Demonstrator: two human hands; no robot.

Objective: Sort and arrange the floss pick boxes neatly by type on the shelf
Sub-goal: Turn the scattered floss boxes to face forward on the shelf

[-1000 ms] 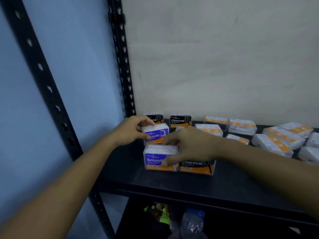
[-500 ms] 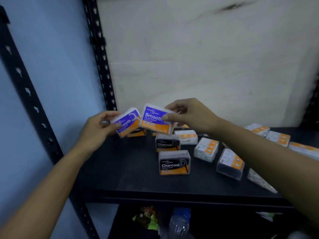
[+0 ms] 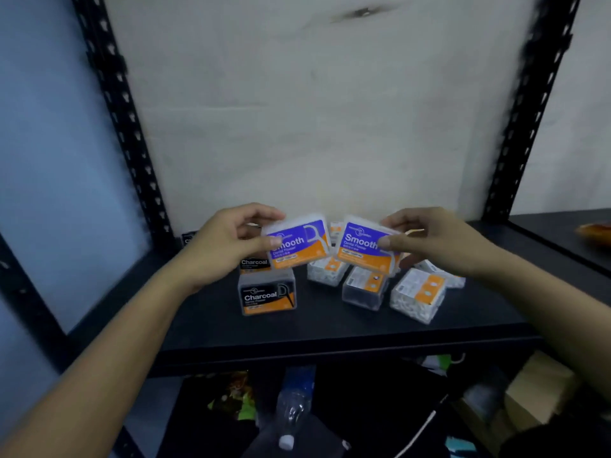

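Observation:
My left hand (image 3: 228, 241) pinches a purple-and-orange Smooth floss pick box (image 3: 299, 242) in the air above the black shelf (image 3: 330, 328). Beside it my right hand (image 3: 429, 239) pinches a second Smooth box (image 3: 362, 251), tilted, label toward me. Below them a black Charcoal box (image 3: 267, 295) stands upright near the shelf's front. Another Charcoal box (image 3: 254, 263) stands behind it, partly hidden by my left hand. Several clear boxes with orange labels (image 3: 418, 294) lie flat on the shelf to the right.
Black perforated uprights (image 3: 115, 104) frame the shelf left and right (image 3: 529, 107), with a pale wall behind. A plastic bottle (image 3: 294, 404), dark clutter and a cardboard box (image 3: 535, 391) sit on the level below. Another dark shelf (image 3: 562, 233) runs off at the right.
Both hands have lifted the two Smooth boxes off the shelf's left side and carried them rightward, now held side by side over the middle. The Charcoal boxes stay on the shelf.

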